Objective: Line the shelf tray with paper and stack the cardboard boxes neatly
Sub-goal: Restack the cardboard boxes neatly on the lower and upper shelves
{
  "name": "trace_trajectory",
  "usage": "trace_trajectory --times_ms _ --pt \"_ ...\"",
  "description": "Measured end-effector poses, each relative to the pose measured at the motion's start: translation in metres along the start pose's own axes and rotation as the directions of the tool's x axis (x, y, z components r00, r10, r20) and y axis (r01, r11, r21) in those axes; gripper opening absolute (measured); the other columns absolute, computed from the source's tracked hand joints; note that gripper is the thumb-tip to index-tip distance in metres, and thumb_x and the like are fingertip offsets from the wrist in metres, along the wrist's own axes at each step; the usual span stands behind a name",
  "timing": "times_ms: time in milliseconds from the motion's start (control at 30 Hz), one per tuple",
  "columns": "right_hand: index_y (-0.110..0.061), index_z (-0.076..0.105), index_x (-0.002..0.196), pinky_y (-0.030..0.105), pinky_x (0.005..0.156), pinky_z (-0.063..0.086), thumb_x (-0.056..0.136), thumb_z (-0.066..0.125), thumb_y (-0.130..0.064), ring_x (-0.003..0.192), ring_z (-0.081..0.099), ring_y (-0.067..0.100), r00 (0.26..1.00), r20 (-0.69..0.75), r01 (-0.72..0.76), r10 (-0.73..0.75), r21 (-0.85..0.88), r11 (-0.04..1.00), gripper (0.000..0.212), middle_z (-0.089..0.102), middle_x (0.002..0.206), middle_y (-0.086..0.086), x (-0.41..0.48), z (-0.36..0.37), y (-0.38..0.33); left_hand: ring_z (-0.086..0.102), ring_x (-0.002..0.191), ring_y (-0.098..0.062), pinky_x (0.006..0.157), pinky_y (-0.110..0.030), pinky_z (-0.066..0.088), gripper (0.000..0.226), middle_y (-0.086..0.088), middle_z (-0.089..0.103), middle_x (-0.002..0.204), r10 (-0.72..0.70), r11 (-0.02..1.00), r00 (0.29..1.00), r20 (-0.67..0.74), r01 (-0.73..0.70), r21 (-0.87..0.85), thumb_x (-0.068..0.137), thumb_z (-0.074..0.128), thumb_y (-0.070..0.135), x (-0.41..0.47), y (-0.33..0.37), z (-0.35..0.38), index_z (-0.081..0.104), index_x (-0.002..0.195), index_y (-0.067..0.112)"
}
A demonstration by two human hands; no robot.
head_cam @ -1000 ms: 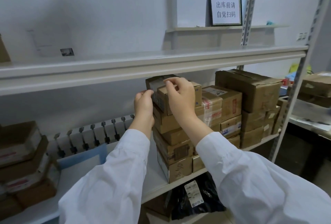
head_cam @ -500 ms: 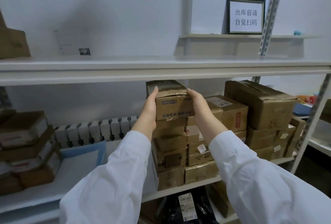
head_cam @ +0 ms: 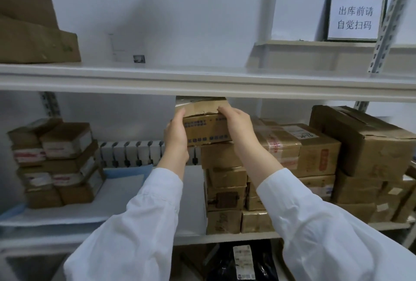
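Both hands, the left hand (head_cam: 176, 132) and right hand (head_cam: 236, 121), clasp the top box (head_cam: 206, 127); it should settle squarely on the stack (head_cam: 225, 190), edges flush.

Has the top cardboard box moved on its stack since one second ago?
Yes. The top cardboard box turned from corner-forward to square with the stack beneath.

Your left hand (head_cam: 176, 133) and right hand (head_cam: 238, 123) grip the top box (head_cam: 207, 130) of the middle stack (head_cam: 225, 197) on the shelf (head_cam: 225, 237), with a left stack (head_cam: 56, 163) at its left end, seemingly paper (head_cam: 121, 193) between, and bigger boxes (head_cam: 364, 143) right.
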State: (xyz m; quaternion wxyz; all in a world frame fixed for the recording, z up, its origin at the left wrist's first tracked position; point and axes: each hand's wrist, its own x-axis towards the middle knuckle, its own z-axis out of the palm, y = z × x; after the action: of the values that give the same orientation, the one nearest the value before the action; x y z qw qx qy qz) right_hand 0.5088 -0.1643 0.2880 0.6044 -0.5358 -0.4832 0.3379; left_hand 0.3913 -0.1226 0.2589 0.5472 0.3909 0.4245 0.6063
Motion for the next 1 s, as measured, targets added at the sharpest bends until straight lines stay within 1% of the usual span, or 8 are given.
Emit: trace_trajectory --times_ms 100,167,333,467,633,767,900,1000 --pt "-0.025 0.054 0.101 0.028 0.070 0.040 0.095 0.048 -0.039 0.081 0.051 0.010 0.997 0.078 -0.001 0.002 -0.012 1.000 0.016 0.056 0.087 -0.005 -0.001 0.017 0.001 0.062 0.097 -0.027 0.088 -0.042 0.050 0.040 -0.006 0.066 0.096 0.057 0.998 0.996 -0.064 -0.059 -0.020 0.083 0.050 0.057 -0.002 0.004 -0.018 0.061 0.094 0.020" --pt "-0.021 0.053 0.117 0.024 0.066 0.040 0.095 0.049 -0.040 0.083 0.052 0.009 0.990 0.144 -0.003 0.005 -0.015 1.000 0.030 0.056 0.090 -0.005 -0.004 0.030 0.002 0.061 0.088 -0.023 0.083 -0.038 0.049 0.028 -0.003 0.064 0.086 0.063 0.996 0.992 -0.113 -0.070 -0.054 0.089 0.047 0.048 0.000 0.006 -0.034 0.059 0.084 0.024" --pt "-0.014 0.048 0.132 0.021 0.067 0.042 0.094 0.052 -0.035 0.088 0.055 0.009 0.967 0.255 0.022 -0.014 -0.027 0.999 0.044 0.059 0.114 0.001 -0.013 0.074 0.007 0.061 0.089 -0.024 0.074 -0.034 0.049 0.024 -0.004 0.065 0.090 0.062 0.990 0.960 -0.271 -0.094 -0.108 0.086 0.050 0.045 0.006 0.005 -0.084 0.061 0.085 0.023" --pt "-0.013 0.048 0.132 0.019 0.058 0.041 0.095 0.050 -0.032 0.076 0.052 0.004 0.952 0.302 -0.041 0.043 -0.012 0.999 0.041 0.057 0.108 0.001 -0.014 0.113 0.017 0.063 0.094 -0.028 0.072 -0.034 0.051 0.038 -0.011 0.064 0.102 0.050 0.990 0.943 -0.330 -0.090 -0.107 0.082 0.050 0.048 0.024 0.001 -0.123 0.059 0.102 0.017" --pt "-0.015 0.044 0.124 0.023 0.055 0.045 0.094 0.052 -0.029 0.071 0.053 0.011 0.931 0.293 -0.229 0.220 -0.004 0.973 0.034 0.054 0.088 -0.001 -0.003 0.161 0.030 0.065 0.094 -0.028 0.064 -0.032 0.050 0.056 -0.011 0.067 0.107 0.003 0.992 0.945 -0.328 -0.045 -0.119 0.074 0.056 0.051 0.052 -0.001 -0.170 0.058 0.117 0.016" --pt "-0.013 0.044 0.121 0.029 0.056 0.050 0.087 0.056 -0.029 0.080 0.061 0.023 0.886 0.269 -0.393 0.377 0.006 0.920 0.039 0.060 0.108 0.011 0.006 0.200 0.039 0.065 0.092 -0.027 0.067 -0.033 0.053 0.052 -0.013 0.066 0.108 -0.007 0.995 0.953 -0.304 -0.024 -0.100 0.079 0.056 0.048 0.074 -0.005 -0.201 0.055 0.119 0.015" --pt "-0.012 0.050 0.109 0.027 0.051 0.045 0.094 0.051 -0.022 0.063 0.057 0.019 0.822 0.291 -0.503 0.490 -0.035 0.864 0.018 0.059 0.078 0.006 0.009 0.227 0.055 0.063 0.085 -0.023 0.059 -0.029 0.049 0.045 -0.011 0.065 0.104 -0.053 0.998 0.954 -0.297 0.038 -0.056 0.084 0.056 0.044 0.091 -0.017 -0.233 0.052 0.118 0.016" --pt "-0.011 0.048 0.106 0.034 0.057 0.048 0.096 0.050 -0.017 0.064 0.054 0.019 0.768 0.303 -0.574 0.564 -0.067 0.816 0.012 0.056 0.076 0.006 0.005 0.247 0.079 0.062 0.082 -0.021 0.061 -0.029 0.048 0.034 -0.007 0.063 0.096 -0.106 0.994 0.948 -0.299 0.106 -0.016 0.089 0.054 0.039 0.101 -0.037 -0.265 0.050 0.115 0.018"
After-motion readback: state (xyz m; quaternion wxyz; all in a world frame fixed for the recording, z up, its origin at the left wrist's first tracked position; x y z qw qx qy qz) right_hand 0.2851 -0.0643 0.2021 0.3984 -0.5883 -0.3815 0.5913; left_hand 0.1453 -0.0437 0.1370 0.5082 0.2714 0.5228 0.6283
